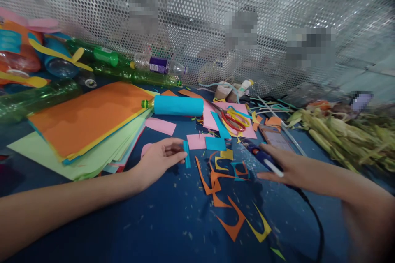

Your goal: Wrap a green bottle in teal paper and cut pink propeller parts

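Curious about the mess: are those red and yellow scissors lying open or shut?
Open: the scissors lie flat on pink paper, their blades apart and crossed.

Legible text: none. Purple label point(158, 65) on the clear bottle point(160, 65) at the back edge of the surface: print too small and blurred to read. Green label point(106, 55) on the green bottle point(92, 53) beside it: likewise unreadable. Phone point(275, 137) screen near the right edge: no characters discernible.
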{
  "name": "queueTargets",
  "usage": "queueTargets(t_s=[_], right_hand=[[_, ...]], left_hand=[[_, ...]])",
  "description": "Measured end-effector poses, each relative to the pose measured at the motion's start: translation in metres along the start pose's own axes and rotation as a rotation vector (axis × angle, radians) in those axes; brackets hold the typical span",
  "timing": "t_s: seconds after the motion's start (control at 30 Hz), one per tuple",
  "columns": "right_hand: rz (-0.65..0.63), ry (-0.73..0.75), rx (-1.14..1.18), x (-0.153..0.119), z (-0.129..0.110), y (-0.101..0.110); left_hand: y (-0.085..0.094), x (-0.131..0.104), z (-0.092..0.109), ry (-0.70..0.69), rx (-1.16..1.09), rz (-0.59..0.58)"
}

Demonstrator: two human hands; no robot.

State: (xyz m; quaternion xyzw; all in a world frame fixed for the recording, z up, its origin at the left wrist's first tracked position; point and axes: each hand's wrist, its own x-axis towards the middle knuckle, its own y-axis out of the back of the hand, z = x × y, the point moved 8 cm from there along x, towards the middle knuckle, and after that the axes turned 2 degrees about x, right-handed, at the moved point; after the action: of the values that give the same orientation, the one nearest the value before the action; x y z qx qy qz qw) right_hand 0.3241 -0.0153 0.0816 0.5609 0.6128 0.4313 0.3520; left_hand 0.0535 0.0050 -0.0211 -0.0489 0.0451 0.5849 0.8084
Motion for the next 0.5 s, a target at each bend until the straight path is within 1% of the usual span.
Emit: queueTargets(t_s=[0.03,0.07,0.1,0.13,0.27,0.37,0.43,0.5], right_hand=[[-0.181,0.026,-0.049,0.000,0.005,-0.016],[-0.274,0.031,-0.105,0.001,0.011,-0.024],[-0.341,0.026,-0.160,0.001,0.018,-0.031],[-0.368,0.012,-0.210,0.002,0.025,-0.035],[-0.381,-0.093,-0.344,0.008,0.051,-0.042],[-0.435,-0.118,-0.347,0.010,0.060,-0.046],[-0.396,-0.105,-0.345,0.012,0.057,-0.041],[-0.286,-0.052,-0.347,0.013,0.038,-0.033]], left_hand=[[0.000,0.000,0.000,-0.003,0.000,-0.001],[0.000,0.001,0.000,-0.005,0.001,-0.002],[0.000,0.001,0.000,-0.005,0.002,-0.003],[0.000,0.001,-0.001,-0.003,0.002,-0.004],[0.000,0.002,-0.002,-0.005,-0.003,-0.012],[0.000,0.001,-0.002,-0.002,-0.001,-0.006],[0.000,0.000,-0.002,-0.002,0.000,-0.006],[0.000,0.000,-0.002,-0.008,-0.003,-0.011]])
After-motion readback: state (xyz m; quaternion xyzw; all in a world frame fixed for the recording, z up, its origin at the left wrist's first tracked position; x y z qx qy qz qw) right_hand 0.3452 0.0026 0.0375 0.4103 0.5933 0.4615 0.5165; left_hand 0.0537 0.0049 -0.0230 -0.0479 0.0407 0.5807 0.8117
